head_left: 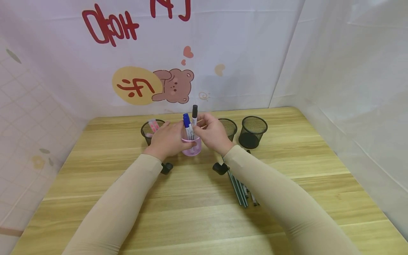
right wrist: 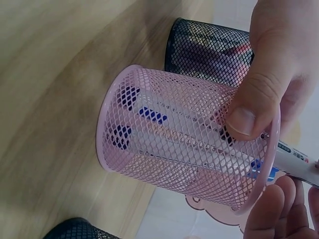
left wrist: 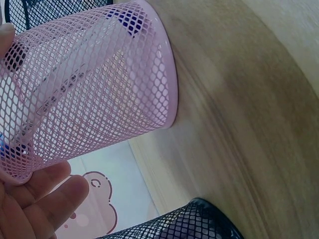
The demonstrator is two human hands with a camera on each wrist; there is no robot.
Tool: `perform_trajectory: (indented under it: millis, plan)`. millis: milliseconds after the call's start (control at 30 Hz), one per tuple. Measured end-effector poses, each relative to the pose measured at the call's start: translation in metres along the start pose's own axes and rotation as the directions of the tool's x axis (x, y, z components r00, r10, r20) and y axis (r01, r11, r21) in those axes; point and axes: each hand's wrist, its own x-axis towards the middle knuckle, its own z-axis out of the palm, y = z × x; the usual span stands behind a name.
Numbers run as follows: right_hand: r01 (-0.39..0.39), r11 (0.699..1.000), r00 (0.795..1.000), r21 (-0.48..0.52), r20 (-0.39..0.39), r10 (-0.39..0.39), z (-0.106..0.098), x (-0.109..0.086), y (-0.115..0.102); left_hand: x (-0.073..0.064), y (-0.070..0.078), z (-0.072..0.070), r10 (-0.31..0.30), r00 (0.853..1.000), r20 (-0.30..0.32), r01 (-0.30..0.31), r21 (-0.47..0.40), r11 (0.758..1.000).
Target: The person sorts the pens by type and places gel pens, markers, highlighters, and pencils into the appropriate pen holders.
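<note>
Mid-frame, markers (head_left: 186,121) stand in one cup (head_left: 192,151); another cup (head_left: 147,140) sits left, two cups (head_left: 250,140) right; below those, pencils (head_left: 237,189), probably, lie on the table (head_left: 191,212).

Front lane open, both flanks blocked by hands
Bare counter (head_left: 191,205) between the forearms gives a straight way to the pink mesh pen cup (head_left: 192,151); the left hand (head_left: 167,140) closes its left side, the right hand (head_left: 214,134) its right, and upright markers (head_left: 188,128) obstruct its mouth. Dark green pencils (head_left: 238,189) lie under the right forearm. Right of the far-right black mesh cup (head_left: 251,131), there is room to pass.
</note>
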Motion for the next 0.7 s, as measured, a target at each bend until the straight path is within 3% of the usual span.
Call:
perform_trajectory:
  millis: [700]
  plan:
    - [-0.021,0.996,0.999,-0.090,0.027,0.023,-0.0007,-0.0046,0.0043,0.0007,-0.0012,0.0026,0.000,1.000,-0.023,0.000,0.001,1.000]
